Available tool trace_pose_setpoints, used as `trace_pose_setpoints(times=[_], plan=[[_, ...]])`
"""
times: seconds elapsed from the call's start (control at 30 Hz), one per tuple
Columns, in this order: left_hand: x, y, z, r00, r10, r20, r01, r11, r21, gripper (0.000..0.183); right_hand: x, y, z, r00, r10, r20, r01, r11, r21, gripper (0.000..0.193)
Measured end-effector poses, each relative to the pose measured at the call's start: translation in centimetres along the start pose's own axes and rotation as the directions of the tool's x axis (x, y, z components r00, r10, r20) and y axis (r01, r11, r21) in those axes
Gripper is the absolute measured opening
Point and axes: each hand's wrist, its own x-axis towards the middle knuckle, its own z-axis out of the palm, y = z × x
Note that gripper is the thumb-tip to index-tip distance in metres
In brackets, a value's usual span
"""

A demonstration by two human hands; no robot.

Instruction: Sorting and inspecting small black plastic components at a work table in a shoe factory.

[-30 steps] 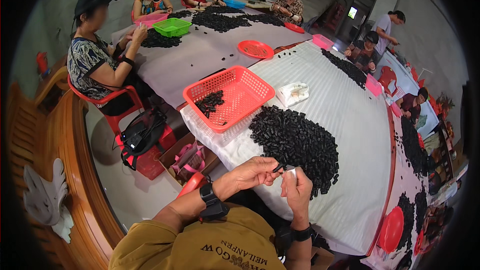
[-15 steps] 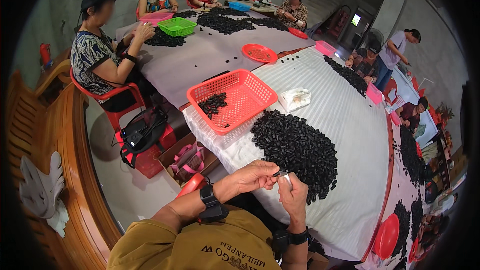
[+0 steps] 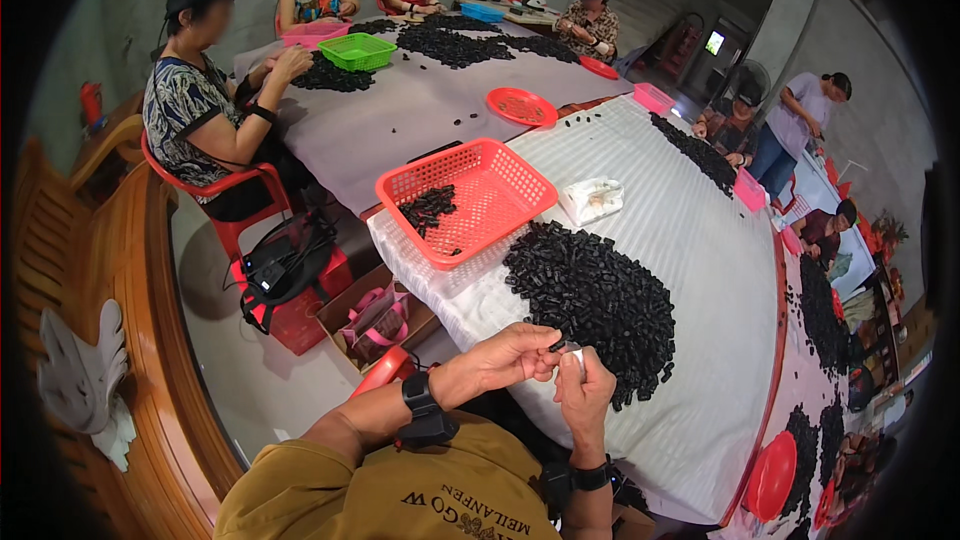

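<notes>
Over the near edge of the table, my left hand is closed, pinching a small black cylindrical piece between thumb and fingertips. Close against it, my right hand is closed round a small whitish thing with a thin tip; its kind is too small to make out. The two hands nearly touch. Just beyond them lies a big heap of the same short black pieces on the white cloth. Farther left, a red plastic basket holds a small pile of black pieces in its left part.
A white packet of tissues lies between basket and heap. A red round tray and a green basket stand farther back. Several people sit round the tables with black heaps. A wooden bench runs along the left; a red basin stands at right.
My hands stay at nearly the same place, with only a slight shift of the fingers. At the far right, the standing person has straightened a little.
</notes>
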Motion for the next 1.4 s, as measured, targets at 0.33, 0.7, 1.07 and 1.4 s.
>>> trace_pose_setpoints(times=[0.33,0.7,1.07,1.4], plan=[[-0.2,0.0,0.2,1.000,-0.009,0.009,0.009,1.000,0.007,0.021,0.1,0.6,-0.3,0.999,0.018,0.050,-0.016,1.000,-0.027,0.024],[-0.2,-0.2,-0.5,1.000,-0.013,-0.014,0.014,0.996,0.091,0.022,0.1,1.6,-0.5,0.993,0.004,0.121,0.001,0.999,-0.037,0.026],[0.0,-0.1,0.0,0.999,0.005,-0.053,-0.003,0.999,0.038,0.022,0.2,0.5,-0.2,0.994,0.063,0.092,-0.077,0.985,0.156,0.022],[-0.1,-0.2,-0.3,0.998,0.004,-0.057,0.001,0.997,0.074,0.022,0.2,0.7,-0.3,0.990,0.068,0.126,-0.075,0.996,0.053,0.025]])
